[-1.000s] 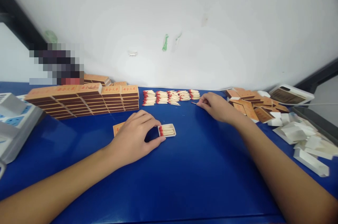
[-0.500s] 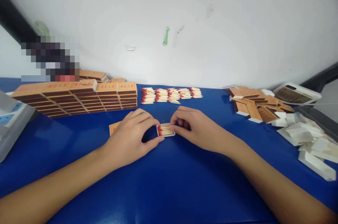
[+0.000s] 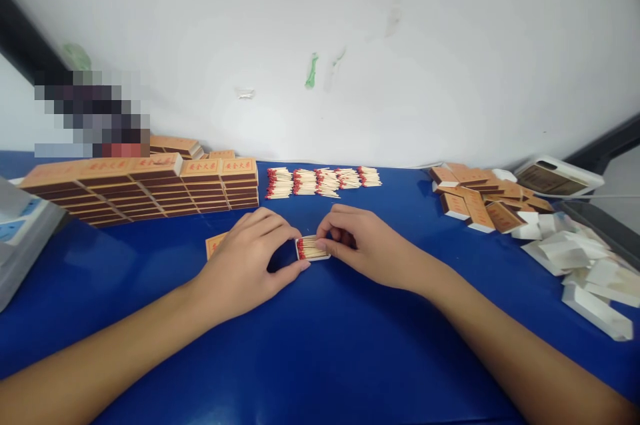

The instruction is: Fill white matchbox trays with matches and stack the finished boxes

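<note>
A small white matchbox tray (image 3: 314,259) lies on the blue table, filled with red-tipped matches (image 3: 309,248) whose heads point left. My left hand (image 3: 250,255) steadies the tray's left end between thumb and index finger. At the other end, my right hand (image 3: 367,241) is closed in a pinch, its thumb and fingertips on the matches in the tray. What exactly those fingertips hold is partly hidden. An orange matchbox sleeve (image 3: 215,244) shows from behind my left hand, mostly covered by it.
Stacked matchboxes (image 3: 200,188) form a wall at the back left. Several bundles of matches (image 3: 305,181) lie in a row behind my hands. To the right are loose orange sleeves (image 3: 480,211) and a heap of white trays (image 3: 580,255). A plastic container (image 3: 30,245) stands far left.
My right hand's fingertips have shifted slightly left over the matches in the tray. My left hand keeps its hold; the whole view has moved a little.
</note>
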